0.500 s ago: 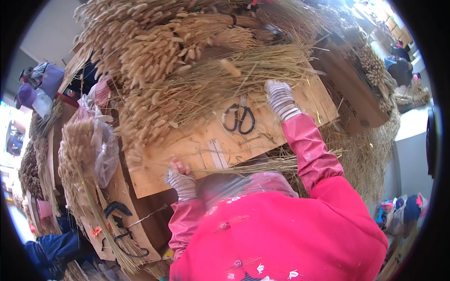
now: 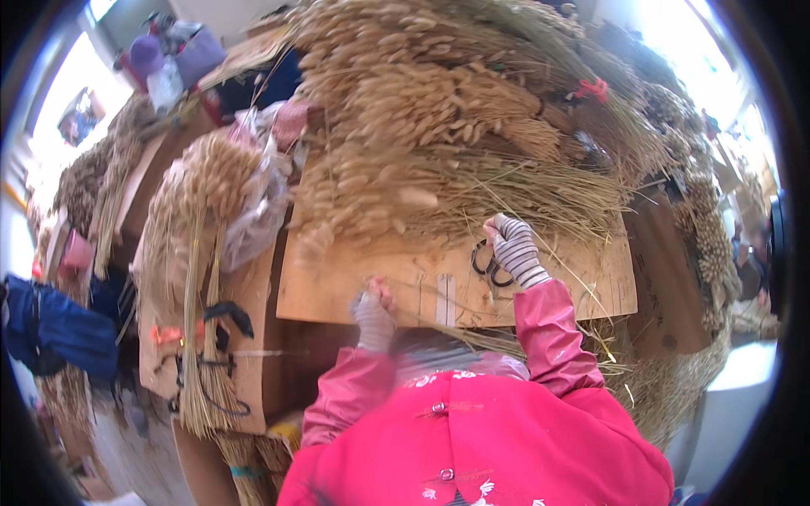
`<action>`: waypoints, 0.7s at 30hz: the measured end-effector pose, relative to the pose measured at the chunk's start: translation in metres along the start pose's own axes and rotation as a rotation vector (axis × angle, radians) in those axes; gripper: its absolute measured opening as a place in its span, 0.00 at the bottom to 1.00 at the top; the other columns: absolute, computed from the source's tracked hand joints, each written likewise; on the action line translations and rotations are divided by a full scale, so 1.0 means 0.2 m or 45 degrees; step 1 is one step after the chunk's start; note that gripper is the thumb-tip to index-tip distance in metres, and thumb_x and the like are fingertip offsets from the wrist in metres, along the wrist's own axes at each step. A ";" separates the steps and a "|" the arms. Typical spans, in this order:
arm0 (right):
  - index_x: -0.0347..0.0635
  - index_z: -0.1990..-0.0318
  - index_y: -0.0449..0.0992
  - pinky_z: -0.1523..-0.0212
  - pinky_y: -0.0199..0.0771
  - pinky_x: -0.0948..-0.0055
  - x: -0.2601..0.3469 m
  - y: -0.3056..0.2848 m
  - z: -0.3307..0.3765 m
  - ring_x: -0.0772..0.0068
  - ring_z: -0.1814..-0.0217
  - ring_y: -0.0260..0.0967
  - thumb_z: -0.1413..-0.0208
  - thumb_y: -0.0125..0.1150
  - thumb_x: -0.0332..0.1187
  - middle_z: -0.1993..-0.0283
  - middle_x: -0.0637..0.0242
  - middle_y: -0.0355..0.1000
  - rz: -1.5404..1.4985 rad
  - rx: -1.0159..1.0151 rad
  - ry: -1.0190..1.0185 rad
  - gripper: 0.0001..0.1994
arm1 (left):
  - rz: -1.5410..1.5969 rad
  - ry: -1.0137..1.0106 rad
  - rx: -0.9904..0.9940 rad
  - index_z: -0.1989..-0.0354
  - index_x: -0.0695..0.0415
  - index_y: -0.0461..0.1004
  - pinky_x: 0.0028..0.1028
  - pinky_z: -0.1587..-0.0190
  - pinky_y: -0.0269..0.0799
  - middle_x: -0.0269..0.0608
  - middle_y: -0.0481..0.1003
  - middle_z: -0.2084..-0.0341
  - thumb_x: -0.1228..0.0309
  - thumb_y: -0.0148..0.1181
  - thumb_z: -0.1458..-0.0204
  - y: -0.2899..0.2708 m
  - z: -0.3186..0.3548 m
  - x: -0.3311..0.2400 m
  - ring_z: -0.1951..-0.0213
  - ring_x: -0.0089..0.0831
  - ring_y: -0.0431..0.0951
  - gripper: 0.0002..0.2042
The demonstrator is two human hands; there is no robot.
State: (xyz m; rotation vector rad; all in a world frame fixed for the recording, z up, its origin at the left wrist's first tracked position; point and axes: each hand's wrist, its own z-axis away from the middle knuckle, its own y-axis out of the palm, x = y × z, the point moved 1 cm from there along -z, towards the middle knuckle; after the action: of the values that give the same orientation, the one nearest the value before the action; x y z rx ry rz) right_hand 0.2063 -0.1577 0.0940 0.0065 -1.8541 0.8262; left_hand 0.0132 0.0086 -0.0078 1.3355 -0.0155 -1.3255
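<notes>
I wear a pink jacket and striped grey gloves. My right hand (image 2: 512, 249) lies on a tan board (image 2: 337, 291), its fingers curled round thin dried grass stems (image 2: 548, 198) at the foot of a big bundle. Black-handled scissors (image 2: 484, 263) lie on the board, partly under that hand. My left hand (image 2: 374, 316) is blurred at the board's near edge, next to a few loose stems (image 2: 472, 333). I cannot make out its grip.
Heaps of dried seed-head grass (image 2: 439, 101) cover the back of the board. Another tied bundle (image 2: 198, 253) with clear plastic hangs at the left over cardboard boxes (image 2: 253, 371). More sheaves stand at the right (image 2: 709, 236). Blue cloth (image 2: 59, 329) lies far left.
My right hand has come down and in from beyond the scissors, and now covers part of them. My left hand has shifted a little toward the board's edge. The view has tilted.
</notes>
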 end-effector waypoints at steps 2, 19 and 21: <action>0.39 0.74 0.69 0.81 0.61 0.76 0.06 0.10 0.02 0.78 0.85 0.60 0.53 0.53 0.26 0.86 0.67 0.65 -0.078 0.123 -0.084 0.02 | 0.013 0.004 0.053 0.63 0.61 0.64 0.18 0.85 0.52 0.28 0.58 0.86 0.64 0.50 0.48 0.00 0.00 0.02 0.86 0.17 0.55 0.12; 0.40 0.77 0.66 0.75 0.65 0.62 0.28 0.57 0.24 0.54 0.76 0.66 0.62 0.57 0.32 0.79 0.56 0.67 0.469 0.234 -0.546 0.08 | 0.123 0.050 0.212 0.71 0.63 0.70 0.13 0.79 0.58 0.32 0.69 0.80 0.69 0.52 0.50 0.14 0.10 0.01 0.82 0.14 0.61 0.08; 0.41 0.79 0.65 0.76 0.64 0.62 0.28 0.59 0.24 0.54 0.78 0.66 0.64 0.58 0.33 0.81 0.56 0.66 0.590 0.227 -0.608 0.09 | 0.014 0.044 0.119 0.72 0.62 0.69 0.17 0.80 0.59 0.32 0.69 0.82 0.66 0.52 0.50 0.13 0.08 0.02 0.83 0.15 0.61 0.10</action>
State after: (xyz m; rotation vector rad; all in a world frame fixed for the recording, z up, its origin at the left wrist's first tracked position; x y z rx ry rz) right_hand 0.0979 -0.0744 0.0678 -0.1279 -2.2601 1.4049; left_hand 0.0211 -0.0134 0.0140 1.4353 -0.0617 -1.3056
